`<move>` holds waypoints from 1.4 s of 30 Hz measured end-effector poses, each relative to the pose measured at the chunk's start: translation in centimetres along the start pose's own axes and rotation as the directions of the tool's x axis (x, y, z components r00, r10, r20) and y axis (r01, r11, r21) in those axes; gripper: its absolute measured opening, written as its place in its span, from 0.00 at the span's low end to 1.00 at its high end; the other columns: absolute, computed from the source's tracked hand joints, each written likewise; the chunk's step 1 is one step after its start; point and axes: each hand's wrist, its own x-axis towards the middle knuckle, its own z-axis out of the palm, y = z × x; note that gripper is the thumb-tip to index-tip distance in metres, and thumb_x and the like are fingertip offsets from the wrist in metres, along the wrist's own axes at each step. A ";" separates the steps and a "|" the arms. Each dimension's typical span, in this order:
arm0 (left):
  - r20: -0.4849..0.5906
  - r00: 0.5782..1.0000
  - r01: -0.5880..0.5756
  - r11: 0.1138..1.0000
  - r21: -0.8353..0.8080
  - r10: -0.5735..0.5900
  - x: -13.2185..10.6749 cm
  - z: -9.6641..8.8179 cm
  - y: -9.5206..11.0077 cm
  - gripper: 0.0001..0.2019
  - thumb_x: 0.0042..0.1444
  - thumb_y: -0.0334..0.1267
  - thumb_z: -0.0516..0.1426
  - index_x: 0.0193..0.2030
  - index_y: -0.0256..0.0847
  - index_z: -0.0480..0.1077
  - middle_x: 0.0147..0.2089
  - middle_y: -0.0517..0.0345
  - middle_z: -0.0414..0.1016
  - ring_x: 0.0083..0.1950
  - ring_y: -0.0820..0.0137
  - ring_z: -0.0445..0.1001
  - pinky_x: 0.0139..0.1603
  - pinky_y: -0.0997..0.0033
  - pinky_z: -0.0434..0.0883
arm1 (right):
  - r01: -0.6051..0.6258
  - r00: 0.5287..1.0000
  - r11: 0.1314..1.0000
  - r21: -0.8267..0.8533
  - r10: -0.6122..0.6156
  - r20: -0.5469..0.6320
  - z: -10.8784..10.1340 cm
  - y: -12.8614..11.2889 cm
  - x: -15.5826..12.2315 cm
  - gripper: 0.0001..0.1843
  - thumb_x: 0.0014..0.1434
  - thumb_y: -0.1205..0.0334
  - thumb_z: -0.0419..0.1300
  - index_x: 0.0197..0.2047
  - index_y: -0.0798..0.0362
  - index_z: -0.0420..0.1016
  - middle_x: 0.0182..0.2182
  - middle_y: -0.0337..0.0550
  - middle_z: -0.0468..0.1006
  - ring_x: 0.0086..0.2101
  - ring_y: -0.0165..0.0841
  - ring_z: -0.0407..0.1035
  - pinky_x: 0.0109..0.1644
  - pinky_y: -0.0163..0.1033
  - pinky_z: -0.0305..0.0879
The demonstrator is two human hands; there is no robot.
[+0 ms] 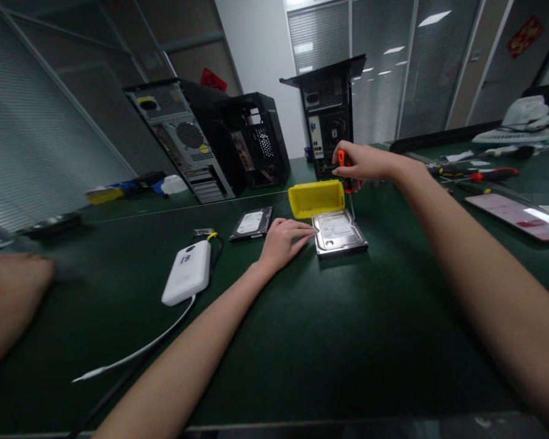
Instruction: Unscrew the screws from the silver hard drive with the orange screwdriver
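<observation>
We are sitting at a wide dark green desk (348, 341), with three opened computer cases (187, 140) standing along its far edge. Another person's hand (13, 274) is resting on the desk at the far left. A white power bank (187, 271) is lying left of centre, its cable (185, 310) trailing toward us. A yellow box (315, 198) is sitting just behind a bare silver hard drive (338, 235), which is lying flat, label up. Our left hand (283, 241) is lying open, fingertips pressing the drive's left edge. Our right hand (363, 163) is closed around an orange-handled screwdriver (341, 158), holding it upright with the tip pointing at the drive's far right corner. We are judging the drive dense, rigid and shock-sensitive, its smooth metal apt to slide; gripping its long side edges looks safest.
</observation>
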 end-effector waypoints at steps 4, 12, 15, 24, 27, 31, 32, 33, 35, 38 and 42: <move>-0.001 1.000 -0.008 1.000 0.007 0.008 0.0 0.0 0.1 0.11 0.62 0.41 0.52 0.44 0.48 0.76 0.47 0.57 0.79 0.47 0.66 0.74 0.50 0.59 0.60 | 0.019 1.000 1.000 -0.001 -0.019 -0.011 0.0 0.0 -0.2 0.20 0.58 0.57 0.58 0.51 0.53 0.61 0.30 0.47 0.74 0.25 0.34 0.71 0.26 0.40 0.71; -0.047 0.999 0.005 1.000 -0.006 -0.005 -0.1 0.0 0.3 0.11 0.61 0.42 0.53 0.44 0.48 0.76 0.46 0.58 0.79 0.47 0.66 0.74 0.50 0.59 0.60 | 0.007 1.000 1.000 0.000 -0.007 0.014 -0.1 -0.1 0.0 0.20 0.59 0.57 0.58 0.52 0.54 0.60 0.32 0.49 0.75 0.23 0.33 0.71 0.24 0.39 0.70; -0.067 0.996 0.052 0.998 -0.019 -0.053 0.0 0.0 0.4 0.11 0.61 0.42 0.54 0.47 0.47 0.75 0.47 0.57 0.79 0.47 0.65 0.74 0.49 0.59 0.61 | 0.001 1.000 1.000 0.010 -0.001 0.014 -0.1 -0.1 0.1 0.22 0.58 0.57 0.58 0.53 0.54 0.59 0.33 0.50 0.75 0.23 0.33 0.71 0.25 0.40 0.70; 0.012 0.993 0.119 0.968 -0.222 -0.119 0.4 0.2 -0.2 0.11 0.59 0.41 0.55 0.46 0.48 0.75 0.50 0.57 0.77 0.52 0.64 0.72 0.54 0.56 0.65 | 0.045 0.997 0.999 0.001 -0.045 -0.068 -0.1 0.0 -0.3 0.28 0.57 0.61 0.59 0.57 0.53 0.54 0.30 0.46 0.74 0.23 0.32 0.70 0.29 0.40 0.72; 0.057 0.987 0.158 0.917 -0.366 -0.148 0.5 0.4 -1.1 0.11 0.59 0.42 0.56 0.45 0.47 0.76 0.50 0.56 0.77 0.54 0.64 0.71 0.57 0.57 0.64 | 0.075 0.991 0.996 0.043 -0.070 -0.111 -0.1 -0.6 -0.2 0.27 0.57 0.60 0.60 0.57 0.51 0.54 0.33 0.45 0.74 0.25 0.31 0.70 0.31 0.39 0.72; 0.115 0.973 0.232 0.866 -0.443 -0.202 0.5 0.7 -1.8 0.13 0.57 0.44 0.58 0.47 0.46 0.75 0.51 0.54 0.76 0.55 0.63 0.71 0.58 0.56 0.65 | 0.123 0.989 0.987 0.099 -0.114 -0.098 0.8 -2.1 -0.1 0.23 0.60 0.60 0.57 0.56 0.52 0.54 0.32 0.43 0.73 0.28 0.31 0.72 0.34 0.37 0.72; 0.128 0.970 0.242 0.862 -0.446 -0.206 0.6 0.7 -1.9 0.13 0.57 0.44 0.58 0.47 0.45 0.75 0.51 0.54 0.76 0.55 0.63 0.71 0.57 0.56 0.65 | 0.139 0.987 0.983 0.119 -0.129 -0.091 1.2 -2.4 -0.1 0.22 0.60 0.59 0.56 0.56 0.52 0.54 0.32 0.42 0.73 0.28 0.31 0.72 0.35 0.37 0.72; 0.139 0.969 0.247 0.861 -0.445 -0.206 0.6 0.7 -1.9 0.13 0.57 0.44 0.57 0.47 0.45 0.75 0.51 0.54 0.76 0.54 0.63 0.71 0.56 0.56 0.66 | 0.157 0.985 0.978 0.136 -0.145 -0.091 1.6 -2.7 -0.1 0.21 0.61 0.59 0.55 0.55 0.52 0.54 0.32 0.42 0.73 0.28 0.30 0.72 0.35 0.37 0.72; 0.142 0.969 0.246 0.863 -0.442 -0.204 0.6 0.7 -1.8 0.12 0.57 0.43 0.57 0.46 0.45 0.74 0.50 0.54 0.76 0.54 0.63 0.71 0.55 0.57 0.67 | 0.197 0.978 0.967 0.162 -0.182 -0.101 2.4 -3.0 0.1 0.20 0.61 0.59 0.54 0.55 0.51 0.54 0.32 0.41 0.73 0.29 0.30 0.72 0.35 0.36 0.72; 0.133 0.971 0.236 0.866 -0.442 -0.197 0.7 0.9 -1.8 0.12 0.56 0.43 0.58 0.45 0.43 0.74 0.49 0.53 0.76 0.52 0.63 0.73 0.53 0.58 0.69 | 0.217 0.974 0.961 0.172 -0.202 -0.100 3.3 -3.3 0.3 0.19 0.61 0.59 0.55 0.53 0.51 0.54 0.33 0.41 0.72 0.29 0.30 0.73 0.36 0.36 0.72; 0.134 0.970 0.244 0.861 -0.447 -0.205 0.7 1.3 -2.0 0.12 0.56 0.43 0.58 0.44 0.42 0.74 0.48 0.52 0.76 0.50 0.63 0.73 0.49 0.59 0.71 | 0.196 0.980 0.962 0.189 -0.187 -0.060 3.8 -3.2 0.5 0.19 0.61 0.59 0.55 0.53 0.50 0.53 0.32 0.40 0.72 0.30 0.30 0.73 0.36 0.37 0.72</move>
